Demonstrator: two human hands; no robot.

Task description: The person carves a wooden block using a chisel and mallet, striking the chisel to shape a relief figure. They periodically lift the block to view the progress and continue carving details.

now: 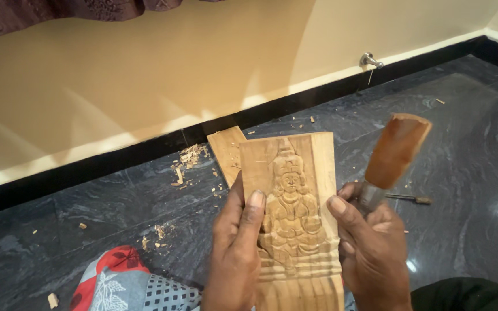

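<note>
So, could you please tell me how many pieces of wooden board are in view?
2: the carved panel held upright between the left hand and right hand, and a plain board lying on the floor behind it, partly hidden by the panel.

Pale matt wooden carved panel (292,201), glossy wooden tool handle (396,151), polished stone floor (462,115)

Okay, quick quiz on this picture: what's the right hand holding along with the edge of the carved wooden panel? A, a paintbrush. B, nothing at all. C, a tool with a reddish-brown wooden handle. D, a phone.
C: the right hand grips a tool with a reddish-brown wooden handle that sticks up beside the carved panel, which the left hand steadies from the other side.
</note>
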